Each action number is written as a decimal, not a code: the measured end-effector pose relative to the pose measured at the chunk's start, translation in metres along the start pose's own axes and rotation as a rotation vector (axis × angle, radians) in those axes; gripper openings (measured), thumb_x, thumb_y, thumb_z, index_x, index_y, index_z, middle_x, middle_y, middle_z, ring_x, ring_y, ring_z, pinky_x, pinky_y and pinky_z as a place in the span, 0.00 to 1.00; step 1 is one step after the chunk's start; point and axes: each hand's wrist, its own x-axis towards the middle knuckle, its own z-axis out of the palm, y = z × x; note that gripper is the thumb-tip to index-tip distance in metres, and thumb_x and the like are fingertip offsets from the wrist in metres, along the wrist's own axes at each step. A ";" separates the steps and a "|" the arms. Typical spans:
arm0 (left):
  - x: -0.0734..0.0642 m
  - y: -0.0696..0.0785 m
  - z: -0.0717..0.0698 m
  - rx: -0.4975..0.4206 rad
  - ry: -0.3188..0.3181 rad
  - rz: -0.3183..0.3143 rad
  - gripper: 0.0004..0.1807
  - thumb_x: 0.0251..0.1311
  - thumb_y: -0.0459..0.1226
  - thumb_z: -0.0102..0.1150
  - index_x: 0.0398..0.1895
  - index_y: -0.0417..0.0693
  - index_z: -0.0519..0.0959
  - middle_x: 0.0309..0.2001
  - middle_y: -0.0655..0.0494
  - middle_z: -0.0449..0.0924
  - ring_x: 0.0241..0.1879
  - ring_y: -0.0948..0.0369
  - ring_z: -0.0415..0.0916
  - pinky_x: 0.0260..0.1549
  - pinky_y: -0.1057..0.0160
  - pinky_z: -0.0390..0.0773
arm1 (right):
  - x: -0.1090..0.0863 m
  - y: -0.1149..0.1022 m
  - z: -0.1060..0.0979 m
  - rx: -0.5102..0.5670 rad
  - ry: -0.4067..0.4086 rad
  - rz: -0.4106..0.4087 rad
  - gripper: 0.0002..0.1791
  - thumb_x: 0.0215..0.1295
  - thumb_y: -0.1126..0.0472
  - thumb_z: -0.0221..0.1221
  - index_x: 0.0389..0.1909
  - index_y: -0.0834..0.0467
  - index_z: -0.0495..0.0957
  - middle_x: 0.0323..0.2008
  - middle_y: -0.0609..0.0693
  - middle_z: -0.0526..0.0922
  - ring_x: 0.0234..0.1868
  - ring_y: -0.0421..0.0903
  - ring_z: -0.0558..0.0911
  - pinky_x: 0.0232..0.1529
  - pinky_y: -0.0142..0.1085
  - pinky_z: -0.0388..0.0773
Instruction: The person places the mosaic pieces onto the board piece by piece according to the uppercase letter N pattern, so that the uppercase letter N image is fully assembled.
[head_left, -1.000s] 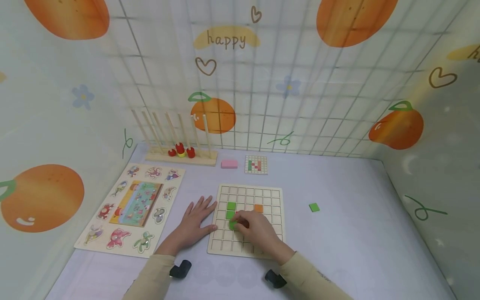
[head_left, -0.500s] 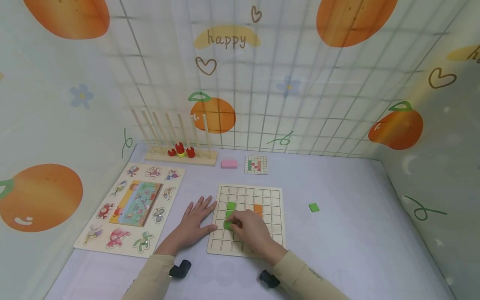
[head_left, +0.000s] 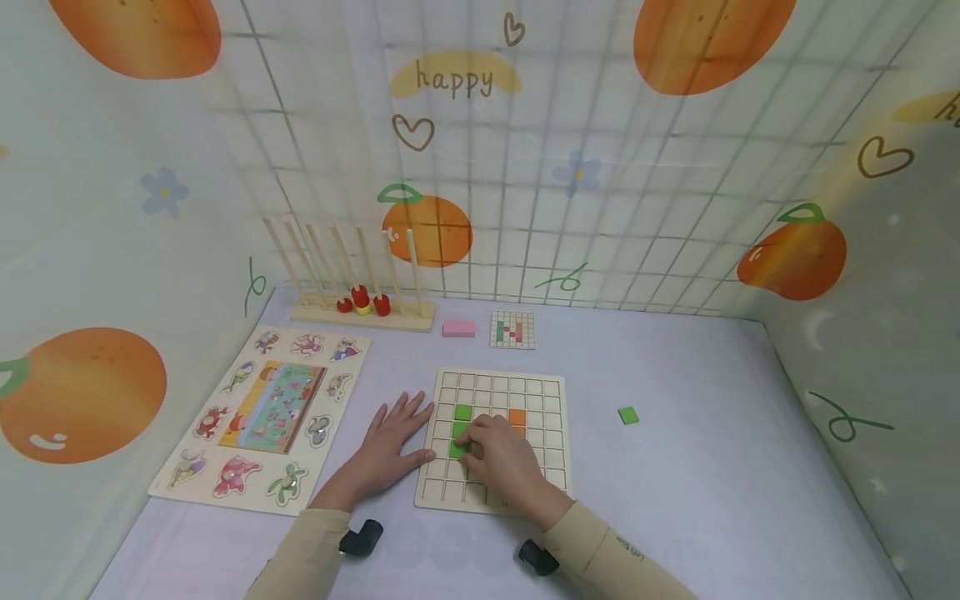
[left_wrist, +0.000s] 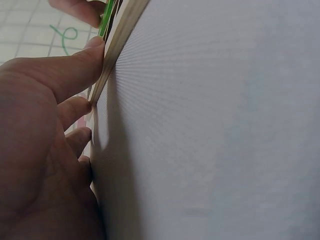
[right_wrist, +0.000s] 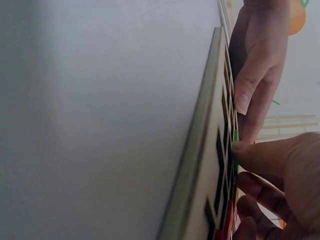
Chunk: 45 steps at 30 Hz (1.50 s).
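Note:
In the head view a wooden grid board (head_left: pixel 491 381) lies on the table, with a column of green square tiles (head_left: pixel 463 412) at its left and an orange tile (head_left: pixel 517 417) to their right. My right hand (head_left: pixel 510 467) is over the board's middle, thumb and index finger pinching the lowest green tile (head_left: pixel 457 450) at a cell of that column. Red tiles (right_wrist: pixel 229 217) show in the right wrist view; from the head they are hidden under the hand. My left hand (head_left: pixel 390 446) lies flat with spread fingers, its thumb and index fingertips touching the board's left edge.
A loose green tile (head_left: pixel 628 415) lies right of the board. Behind it are a small pattern card (head_left: pixel 513 330) and a pink block (head_left: pixel 458 328). A wooden peg rack (head_left: pixel 315 315) with beads stands at the back left, near an animal puzzle board (head_left: pixel 330 442).
My right hand has shifted slightly left and brought the green tile into line below the other green ones. The left hand has stayed where it was.

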 end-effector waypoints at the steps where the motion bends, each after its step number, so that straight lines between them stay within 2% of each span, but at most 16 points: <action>1: 0.000 0.000 0.000 0.000 0.001 0.001 0.43 0.66 0.53 0.63 0.80 0.51 0.58 0.82 0.53 0.45 0.81 0.49 0.34 0.77 0.44 0.29 | 0.000 0.000 0.000 -0.003 0.001 -0.001 0.09 0.61 0.57 0.72 0.43 0.49 0.88 0.44 0.40 0.84 0.42 0.39 0.77 0.38 0.29 0.78; 9: 0.000 0.000 0.000 0.004 -0.003 0.001 0.43 0.66 0.53 0.63 0.80 0.52 0.58 0.82 0.53 0.45 0.81 0.50 0.34 0.77 0.44 0.29 | 0.000 -0.001 -0.001 -0.028 0.004 -0.005 0.10 0.61 0.57 0.72 0.43 0.49 0.89 0.44 0.41 0.84 0.42 0.39 0.78 0.39 0.29 0.79; 14: 0.001 0.000 0.000 0.009 -0.007 -0.001 0.43 0.66 0.53 0.63 0.80 0.51 0.58 0.82 0.53 0.45 0.81 0.49 0.33 0.77 0.44 0.29 | -0.003 -0.001 -0.005 0.013 0.010 0.023 0.10 0.61 0.56 0.71 0.44 0.48 0.89 0.44 0.40 0.83 0.44 0.39 0.78 0.41 0.32 0.81; 21: 0.001 0.000 0.001 0.020 -0.005 -0.004 0.43 0.66 0.53 0.62 0.81 0.52 0.58 0.82 0.53 0.45 0.81 0.50 0.33 0.78 0.44 0.29 | -0.011 0.007 -0.017 0.071 0.030 0.068 0.10 0.64 0.56 0.69 0.45 0.48 0.88 0.39 0.40 0.80 0.32 0.36 0.73 0.29 0.28 0.74; 25: 0.000 0.000 0.001 0.021 -0.006 -0.009 0.44 0.66 0.53 0.63 0.81 0.51 0.58 0.82 0.53 0.44 0.81 0.50 0.33 0.78 0.44 0.29 | -0.019 0.015 -0.024 0.076 0.045 0.106 0.08 0.64 0.55 0.69 0.44 0.47 0.88 0.36 0.40 0.78 0.33 0.36 0.71 0.29 0.28 0.72; 29: 0.000 0.001 0.001 0.021 -0.007 -0.012 0.44 0.66 0.53 0.63 0.81 0.51 0.57 0.82 0.53 0.44 0.81 0.49 0.33 0.77 0.44 0.29 | -0.025 0.026 -0.031 0.068 0.065 0.136 0.08 0.64 0.55 0.70 0.42 0.48 0.87 0.35 0.39 0.78 0.34 0.38 0.71 0.30 0.29 0.73; 38: 0.000 0.002 0.000 0.009 -0.005 -0.014 0.44 0.66 0.53 0.63 0.81 0.52 0.57 0.82 0.54 0.44 0.81 0.50 0.33 0.78 0.45 0.29 | -0.041 0.053 -0.050 0.081 0.104 0.260 0.07 0.64 0.57 0.69 0.43 0.51 0.87 0.33 0.37 0.78 0.33 0.37 0.73 0.33 0.32 0.76; 45: 0.000 0.002 0.001 0.018 -0.006 -0.008 0.44 0.66 0.53 0.63 0.81 0.53 0.57 0.82 0.54 0.44 0.81 0.50 0.33 0.78 0.45 0.30 | -0.050 0.080 -0.066 0.064 0.140 0.352 0.09 0.65 0.58 0.68 0.44 0.52 0.86 0.34 0.42 0.79 0.36 0.41 0.77 0.34 0.35 0.76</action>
